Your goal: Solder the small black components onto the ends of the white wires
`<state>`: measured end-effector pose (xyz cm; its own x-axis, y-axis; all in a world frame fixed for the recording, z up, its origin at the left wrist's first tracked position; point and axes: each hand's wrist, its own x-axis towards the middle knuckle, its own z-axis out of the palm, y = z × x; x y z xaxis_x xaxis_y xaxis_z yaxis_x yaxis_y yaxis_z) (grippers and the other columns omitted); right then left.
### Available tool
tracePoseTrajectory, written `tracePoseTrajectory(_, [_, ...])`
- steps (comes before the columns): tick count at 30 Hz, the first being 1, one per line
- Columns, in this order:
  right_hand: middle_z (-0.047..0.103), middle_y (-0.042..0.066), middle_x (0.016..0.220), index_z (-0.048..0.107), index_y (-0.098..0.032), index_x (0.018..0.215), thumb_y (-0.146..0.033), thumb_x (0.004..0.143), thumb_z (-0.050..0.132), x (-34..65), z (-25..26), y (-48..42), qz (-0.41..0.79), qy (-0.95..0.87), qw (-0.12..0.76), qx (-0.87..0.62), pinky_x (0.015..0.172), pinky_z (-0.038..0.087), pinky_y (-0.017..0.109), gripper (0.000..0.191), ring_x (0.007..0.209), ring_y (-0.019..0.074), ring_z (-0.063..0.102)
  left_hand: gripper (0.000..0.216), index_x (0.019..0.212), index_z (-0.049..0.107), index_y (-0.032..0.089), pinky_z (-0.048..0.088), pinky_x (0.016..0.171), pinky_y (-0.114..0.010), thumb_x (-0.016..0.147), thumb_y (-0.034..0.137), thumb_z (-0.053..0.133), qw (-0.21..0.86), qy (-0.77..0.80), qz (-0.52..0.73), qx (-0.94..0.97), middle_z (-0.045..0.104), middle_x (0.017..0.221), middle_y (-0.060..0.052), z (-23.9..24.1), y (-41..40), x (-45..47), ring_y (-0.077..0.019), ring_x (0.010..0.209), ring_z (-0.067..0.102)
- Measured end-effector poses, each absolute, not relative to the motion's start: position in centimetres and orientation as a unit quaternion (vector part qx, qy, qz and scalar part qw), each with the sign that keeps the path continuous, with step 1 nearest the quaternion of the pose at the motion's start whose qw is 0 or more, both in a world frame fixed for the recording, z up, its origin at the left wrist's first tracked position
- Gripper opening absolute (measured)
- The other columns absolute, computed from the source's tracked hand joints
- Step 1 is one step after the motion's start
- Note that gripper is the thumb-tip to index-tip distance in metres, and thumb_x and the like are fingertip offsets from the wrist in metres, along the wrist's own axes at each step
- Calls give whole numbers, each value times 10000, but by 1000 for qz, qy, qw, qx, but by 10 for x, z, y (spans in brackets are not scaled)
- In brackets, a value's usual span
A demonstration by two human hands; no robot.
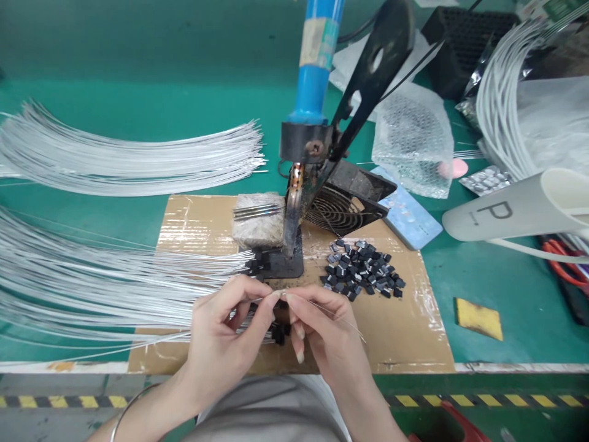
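- While our left hand [225, 334] and right hand [322, 331] meet just in front of the soldering iron stand [294, 245], both pinch one thin wire [338, 316]: left thumb and forefinger are closed on it, right fingertips closed on it too, and its free end trails off to the right over the cardboard sheet [405, 331].
- We judge the grip slight; the wire is fine and springy, so a small twist could flick it out of our fingers and onto the cardboard.
- The hot tip of the soldering iron [294, 184] hangs above and just behind our knuckles. Lifting the hands carelessly could bring a finger against it.
- The fan of white wires [115, 282] lies left of the stand, its black-capped ends touching our left hand. A sweep of the left wrist could snag them and drag several out of order.
- The pile of small black parts [361, 270] sits right of the stand, near the right hand; the trailing wire end could scatter them.
- Whether a part already sits on the wire between our fingertips, we cannot tell.
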<state>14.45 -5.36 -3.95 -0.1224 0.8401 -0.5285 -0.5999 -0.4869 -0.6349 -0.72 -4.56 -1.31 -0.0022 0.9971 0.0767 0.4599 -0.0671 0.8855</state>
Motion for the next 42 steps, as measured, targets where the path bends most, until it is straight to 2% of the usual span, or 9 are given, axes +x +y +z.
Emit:
tracePoseTrajectory(8, [631, -35, 566, 866, -202, 778, -449, 779, 945, 139, -42, -57, 719, -143, 505, -456, 291, 422, 175, 259, 352, 62, 464, 148, 835, 716, 225, 395, 530, -202, 939, 119, 707, 300, 583, 406, 637, 546, 568, 93, -18, -51, -4, -81, 491, 413])
tracePoseTrajectory(15, [615, -44, 551, 874, -205, 797, -455, 775, 951, 127, -45, -62, 702, -122, 533, -456, 300, 417, 165, 263, 358, 51, 427, 145, 817, 711, 222, 387, 517, -204, 929, 129, 705, 310, 598, 417, 610, 506, 546, 102, -22, -51, -1, -78, 474, 386])
tracePoseTrajectory(20, [708, 4, 666, 897, -214, 892, -487, 859, 888, 134, -47, -68, 663, -183, 533, -493, 329, 477, 187, 275, 421, 83, 529, 103, 843, 739, 218, 400, 509, -209, 933, 179, 704, 357, 625, 386, 577, 648, 611, 58, -17, -49, -2, -92, 501, 480])
tracePoseTrajectory(23, [758, 18, 790, 906, -266, 997, -416, 932, 833, 158, -44, -68, 570, -290, 532, -554, 422, 563, 216, 179, 490, 102, 631, 77, 838, 741, 212, 394, 497, -208, 909, 206, 712, 400, 634, 379, 542, 692, 630, 40, -13, -46, -3, -96, 500, 490])
tracePoseTrajectory(25, [769, 22, 844, 900, -276, 1008, -332, 934, 830, 178, -43, -66, 434, -378, 530, -623, 457, 573, 226, 116, 532, 111, 658, 59, 837, 749, 209, 375, 480, -207, 888, 214, 718, 424, 633, 386, 521, 707, 641, 32, -12, -44, -4, -93, 488, 473])
tracePoseTrajectory(29, [778, 29, 836, 872, -247, 940, -296, 938, 810, 202, -50, -59, 225, -525, 446, -689, 535, 582, 250, 79, 586, 129, 664, 68, 818, 755, 208, 365, 481, -204, 877, 194, 723, 432, 624, 390, 521, 678, 628, 38, -11, -41, -6, -91, 494, 446])
tracePoseTrajectory(33, [738, 29, 800, 839, -224, 951, -327, 972, 770, 202, -62, -56, 121, -601, 359, -704, 607, 583, 289, 125, 636, 155, 667, 91, 819, 757, 221, 346, 482, -204, 887, 173, 720, 428, 615, 399, 529, 658, 631, 50, -10, -42, -5, -90, 512, 419])
tracePoseTrajectory(38, [730, 24, 788, 813, -224, 902, -341, 970, 775, 195, -62, -59, 148, -571, 385, -710, 587, 562, 285, 140, 612, 146, 633, 109, 822, 760, 233, 328, 475, -205, 889, 160, 714, 427, 606, 408, 533, 619, 617, 65, -12, -43, -6, -89, 512, 391])
tracePoseTrajectory(42, [787, 35, 846, 796, -227, 942, -358, 896, 866, 190, -48, -62, 309, -433, 469, -705, 576, 600, 265, 155, 645, 156, 701, 110, 805, 760, 228, 302, 467, -217, 886, 168, 715, 421, 608, 409, 534, 578, 593, 66, -11, -44, -6, -91, 508, 364])
